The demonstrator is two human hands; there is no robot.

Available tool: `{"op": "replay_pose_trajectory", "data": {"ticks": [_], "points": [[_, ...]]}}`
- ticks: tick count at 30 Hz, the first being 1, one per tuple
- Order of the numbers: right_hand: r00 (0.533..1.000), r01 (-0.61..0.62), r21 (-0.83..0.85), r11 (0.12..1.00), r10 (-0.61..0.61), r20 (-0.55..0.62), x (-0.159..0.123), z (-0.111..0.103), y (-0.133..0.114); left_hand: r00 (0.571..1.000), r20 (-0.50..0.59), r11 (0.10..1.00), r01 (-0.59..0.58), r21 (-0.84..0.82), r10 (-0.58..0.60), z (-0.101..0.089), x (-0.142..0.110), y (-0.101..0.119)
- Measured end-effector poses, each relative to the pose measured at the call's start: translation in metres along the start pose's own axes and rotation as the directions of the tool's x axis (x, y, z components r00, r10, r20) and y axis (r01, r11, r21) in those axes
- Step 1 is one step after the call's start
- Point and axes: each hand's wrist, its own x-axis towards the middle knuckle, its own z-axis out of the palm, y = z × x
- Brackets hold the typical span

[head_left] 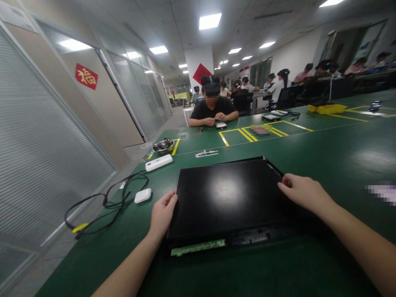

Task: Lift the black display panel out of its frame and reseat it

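Observation:
A black LCD panel (225, 198) lies between my hands, a ceiling light mirrored in its glossy face. Along its near edge shows a green circuit board strip (198, 247). Beneath it, a thin black frame (274, 167) sticks out at the far right corner. My left hand (163, 212) is closed, thumb and fingers pinching the panel's left edge. On the opposite side my right hand (305, 192) is closed at the right edge. Its fingertips are partly hidden, so whether they also touch the frame I cannot tell.
On the green table (334, 165) at left are a white power bank (159, 163), a small white case (142, 196), black cables (107, 202) and a metal bowl (163, 145) of small parts. White scraps (206, 153) lie beyond the panel. Opposite, a person (213, 109) handles a small device.

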Motion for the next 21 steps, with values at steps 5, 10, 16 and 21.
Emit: {"op": "replay_pose_trajectory", "data": {"ticks": [5,10,16,21], "points": [[1.000,-0.010,-0.043,0.999,0.009,-0.012,0.001,0.002,0.002,0.999,0.049,1.000,-0.013,-0.025,0.015,-0.001,0.004,-0.007],[1.000,-0.006,-0.032,0.999,0.006,-0.018,0.001,0.002,0.006,0.998,0.059,0.997,-0.006,-0.076,0.011,-0.003,0.003,-0.005],[0.999,-0.012,-0.015,1.000,0.012,-0.036,0.001,0.001,0.009,0.992,0.123,0.984,0.026,-0.179,-0.003,-0.006,0.004,-0.009],[0.999,-0.032,0.024,0.999,0.033,-0.035,0.001,0.000,0.011,0.983,0.175,0.991,-0.027,-0.135,0.050,-0.004,0.010,-0.018]]}}
